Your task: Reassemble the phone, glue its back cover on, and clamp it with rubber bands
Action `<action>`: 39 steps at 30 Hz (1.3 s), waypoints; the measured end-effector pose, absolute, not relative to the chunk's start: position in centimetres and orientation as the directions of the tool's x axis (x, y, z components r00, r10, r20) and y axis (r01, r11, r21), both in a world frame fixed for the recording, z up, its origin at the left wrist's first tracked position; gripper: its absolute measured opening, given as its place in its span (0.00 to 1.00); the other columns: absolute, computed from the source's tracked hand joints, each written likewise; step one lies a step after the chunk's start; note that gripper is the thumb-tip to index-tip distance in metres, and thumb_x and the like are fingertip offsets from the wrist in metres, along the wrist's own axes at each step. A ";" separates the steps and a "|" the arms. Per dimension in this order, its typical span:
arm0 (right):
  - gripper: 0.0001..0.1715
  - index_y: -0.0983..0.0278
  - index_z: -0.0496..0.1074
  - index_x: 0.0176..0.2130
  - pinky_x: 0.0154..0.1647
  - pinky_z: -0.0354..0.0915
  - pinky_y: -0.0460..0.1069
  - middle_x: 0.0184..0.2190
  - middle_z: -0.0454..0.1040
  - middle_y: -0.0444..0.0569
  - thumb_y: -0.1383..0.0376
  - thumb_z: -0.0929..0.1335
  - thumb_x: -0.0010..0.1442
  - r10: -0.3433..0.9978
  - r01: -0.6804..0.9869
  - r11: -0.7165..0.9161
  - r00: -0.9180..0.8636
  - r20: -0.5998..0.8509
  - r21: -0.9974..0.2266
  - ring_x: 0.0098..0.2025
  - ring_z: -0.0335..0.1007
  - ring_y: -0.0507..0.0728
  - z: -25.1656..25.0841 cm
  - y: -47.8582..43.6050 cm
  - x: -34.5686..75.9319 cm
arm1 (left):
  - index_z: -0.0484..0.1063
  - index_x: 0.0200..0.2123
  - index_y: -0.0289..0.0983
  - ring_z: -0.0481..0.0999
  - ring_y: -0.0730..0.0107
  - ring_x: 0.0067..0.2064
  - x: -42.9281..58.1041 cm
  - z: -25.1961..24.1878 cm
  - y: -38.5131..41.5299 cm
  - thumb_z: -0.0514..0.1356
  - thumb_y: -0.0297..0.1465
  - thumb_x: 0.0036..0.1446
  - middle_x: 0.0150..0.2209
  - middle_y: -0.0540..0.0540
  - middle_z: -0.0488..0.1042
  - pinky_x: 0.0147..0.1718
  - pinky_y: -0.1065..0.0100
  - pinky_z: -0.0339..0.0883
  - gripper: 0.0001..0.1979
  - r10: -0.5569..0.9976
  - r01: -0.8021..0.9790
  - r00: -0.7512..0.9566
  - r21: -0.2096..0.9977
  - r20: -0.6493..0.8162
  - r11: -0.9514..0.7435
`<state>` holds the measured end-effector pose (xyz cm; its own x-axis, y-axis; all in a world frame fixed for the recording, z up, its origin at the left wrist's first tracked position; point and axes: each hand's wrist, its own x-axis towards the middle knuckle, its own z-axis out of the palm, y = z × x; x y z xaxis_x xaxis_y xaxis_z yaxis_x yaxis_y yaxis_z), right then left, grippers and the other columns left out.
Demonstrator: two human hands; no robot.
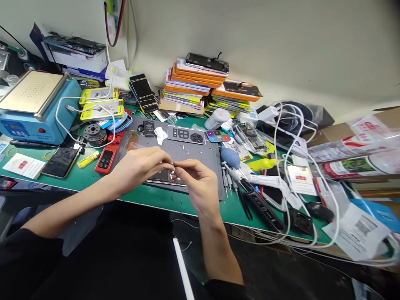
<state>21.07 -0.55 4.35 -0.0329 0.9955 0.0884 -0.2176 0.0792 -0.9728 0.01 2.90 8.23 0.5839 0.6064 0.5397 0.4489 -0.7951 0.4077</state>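
My left hand (142, 166) and my right hand (198, 181) meet fingertip to fingertip over the front of a grey work mat (200, 156). Both hands have their fingers pinched together around something small that I cannot make out. Under them lies a dark phone (162, 177), partly hidden by the fingers. Farther back on the mat are a small black part (149, 128), a white scrap (161, 134) and a grey phone back cover (186, 134) with camera holes.
A blue heating machine (34, 106) stands at the left, with a phone (61, 160) and a red device (106, 158) before it. Stacked orange and yellow boxes (200, 83) line the wall. Tools (234, 179), a blue air blower (229, 157), white cables (290, 137) and packages (353, 146) crowd the right.
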 end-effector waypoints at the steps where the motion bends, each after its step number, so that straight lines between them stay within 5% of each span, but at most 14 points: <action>1: 0.04 0.56 0.86 0.40 0.34 0.78 0.48 0.33 0.83 0.43 0.62 0.80 0.62 0.994 -0.224 0.111 0.009 0.112 -0.968 0.30 0.79 0.52 4.3 -0.6 20.9 | 0.78 0.43 0.36 0.83 0.71 0.38 0.3 8.0 2.7 0.65 0.32 0.73 0.38 0.48 0.84 0.37 0.72 0.73 0.06 0.666 0.433 0.527 0.506 0.529 -0.745; 5: 0.04 0.57 0.85 0.40 0.34 0.77 0.48 0.34 0.83 0.43 0.64 0.79 0.62 0.990 -0.250 0.137 0.078 0.121 -0.958 0.31 0.79 0.51 4.2 -1.0 20.3 | 0.79 0.47 0.36 0.85 0.74 0.39 1.1 6.9 1.7 0.71 0.29 0.67 0.40 0.49 0.85 0.35 0.77 0.75 0.07 0.786 0.322 0.408 0.732 0.464 -0.600; 13: 0.04 0.59 0.84 0.40 0.30 0.72 0.47 0.31 0.81 0.43 0.63 0.79 0.62 0.993 -0.225 0.105 0.081 0.089 -0.969 0.30 0.75 0.51 4.0 -1.0 20.2 | 0.79 0.48 0.37 0.84 0.71 0.43 1.3 5.8 1.2 0.67 0.27 0.70 0.42 0.46 0.84 0.44 0.72 0.78 0.05 0.702 0.347 0.354 0.610 0.618 -0.712; 25: 0.05 0.58 0.83 0.39 0.31 0.75 0.47 0.32 0.82 0.43 0.62 0.79 0.63 0.979 -0.165 0.136 0.177 0.106 -0.977 0.30 0.77 0.52 3.8 -1.6 19.3 | 0.80 0.46 0.37 0.83 0.71 0.41 1.1 5.7 1.4 0.68 0.28 0.69 0.42 0.46 0.82 0.42 0.70 0.78 0.04 0.797 0.285 0.364 0.758 0.481 -0.587; 34: 0.04 0.59 0.85 0.40 0.33 0.76 0.50 0.32 0.83 0.44 0.63 0.79 0.62 0.993 -0.137 0.076 0.097 0.063 -0.988 0.31 0.78 0.53 3.7 -1.7 19.9 | 0.82 0.40 0.36 0.86 0.69 0.40 0.8 6.8 1.8 0.68 0.29 0.65 0.39 0.46 0.84 0.41 0.71 0.79 0.03 0.931 0.099 0.351 0.985 0.095 -0.138; 39: 0.06 0.57 0.85 0.43 0.35 0.78 0.51 0.37 0.84 0.46 0.62 0.78 0.64 0.985 -0.039 0.148 0.090 0.144 -0.988 0.34 0.79 0.54 3.4 -2.1 19.8 | 0.79 0.43 0.37 0.85 0.71 0.40 0.9 6.6 1.6 0.68 0.28 0.66 0.39 0.49 0.84 0.42 0.72 0.79 0.03 0.916 0.186 0.342 0.941 0.209 -0.284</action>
